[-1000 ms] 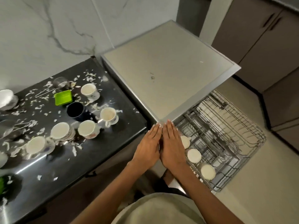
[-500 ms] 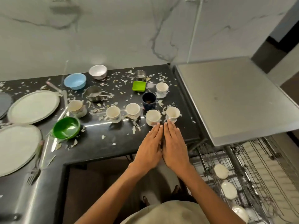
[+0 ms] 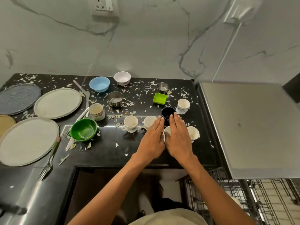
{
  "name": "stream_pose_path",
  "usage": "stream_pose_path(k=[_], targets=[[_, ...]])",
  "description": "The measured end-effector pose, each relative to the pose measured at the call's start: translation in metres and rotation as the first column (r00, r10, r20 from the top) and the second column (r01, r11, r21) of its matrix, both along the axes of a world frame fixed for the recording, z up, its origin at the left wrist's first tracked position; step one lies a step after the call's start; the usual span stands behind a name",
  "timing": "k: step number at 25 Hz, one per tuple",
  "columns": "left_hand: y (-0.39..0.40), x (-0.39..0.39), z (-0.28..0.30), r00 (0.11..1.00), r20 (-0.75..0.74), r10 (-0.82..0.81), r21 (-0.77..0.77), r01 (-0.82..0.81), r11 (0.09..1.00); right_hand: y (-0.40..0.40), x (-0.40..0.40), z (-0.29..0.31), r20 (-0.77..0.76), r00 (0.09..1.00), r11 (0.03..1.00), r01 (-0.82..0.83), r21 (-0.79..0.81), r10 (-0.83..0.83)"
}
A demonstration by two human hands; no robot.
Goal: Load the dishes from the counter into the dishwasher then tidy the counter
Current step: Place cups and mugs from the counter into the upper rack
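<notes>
Cups (image 3: 130, 124) are bunched at the right end of the black counter (image 3: 105, 148), right beside the dishwasher rack (image 3: 253, 197) — both hands flat, fingers straight, holding nothing. Left hand (image 3: 151, 140) and right hand (image 3: 178, 140) hover over the white ones by the dark cup (image 3: 168, 113) — I'd grab one per hand by the body, not the handle, and tip out any scraps first.

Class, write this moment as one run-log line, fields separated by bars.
stage: reaching for cups | left hand: open, flat above white cup | right hand: open, flat above another cup | dishwasher rack: pulled out
</notes>
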State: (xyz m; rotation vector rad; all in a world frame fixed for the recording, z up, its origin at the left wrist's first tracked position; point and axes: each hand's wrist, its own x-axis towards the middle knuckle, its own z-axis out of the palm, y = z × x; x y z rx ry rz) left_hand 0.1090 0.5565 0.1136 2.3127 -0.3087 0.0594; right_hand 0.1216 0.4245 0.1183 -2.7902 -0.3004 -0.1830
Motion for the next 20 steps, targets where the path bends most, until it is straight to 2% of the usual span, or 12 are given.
stream_pose_path(k=[5, 12, 17, 20], targets=[[-0.005, 0.044, 0.003, 0.997, -0.075, 0.027, 0.025, -0.025, 0.999, -0.014, 0.055, -0.001, -0.060, 0.996, 0.994, 0.065, 0.088, -0.060], [-0.025, 0.084, 0.003, 0.985, -0.155, 0.075, 0.090, -0.062, 0.994, -0.030, 0.098, -0.015, -0.257, 0.966, 0.979, 0.068, 0.191, -0.017], [-0.032, 0.091, -0.002, 0.972, -0.185, 0.148, 0.029, -0.145, 0.989, -0.038, 0.117, -0.024, -0.320, 0.946, 0.942, 0.067, 0.330, 0.045], [-0.031, 0.091, 0.002, 0.976, -0.137, 0.170, -0.044, -0.178, 0.983, -0.038, 0.121, -0.027, -0.273, 0.962, 0.927, 0.074, 0.368, 0.031]])
